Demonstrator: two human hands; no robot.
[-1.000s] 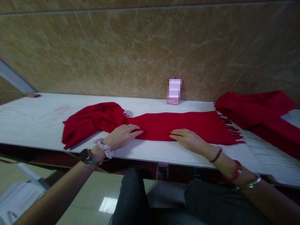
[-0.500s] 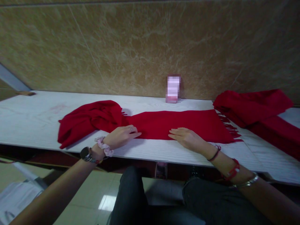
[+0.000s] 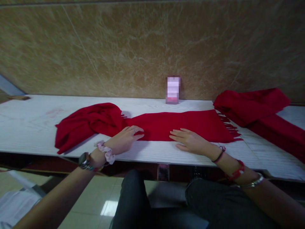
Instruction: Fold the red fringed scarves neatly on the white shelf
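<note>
Red scarf [image 3: 181,127] lies as a flat strip mid-worktop [image 3: 30,127], fringed end to the right; one stone-patterned wall [image 3: 143,47] stands behind. Step in hand, by judgement: smoothing or squaring the strip. Next move, by judgement, calls for even two-handed contact along the near edge, so the strip does not skew. Red fabric, three visible portions: this strip; one bunched cloth [image 3: 90,122] at its left end, joined or separate, cannot tell; one folded cloth [image 3: 250,106] beyond the fringe. Hands, two, apart along the near edge: right hand [image 3: 188,140] palm-down, fingers loosely spread, gripping nothing; left hand [image 3: 126,137] fingers slightly bent, whether pinching fabric cannot tell. Small items: one upright pixelated object [image 3: 172,90] by the wall; one scrunchie [image 3: 107,153]; one watch [image 3: 84,160]; one ring [image 3: 134,130].
</note>
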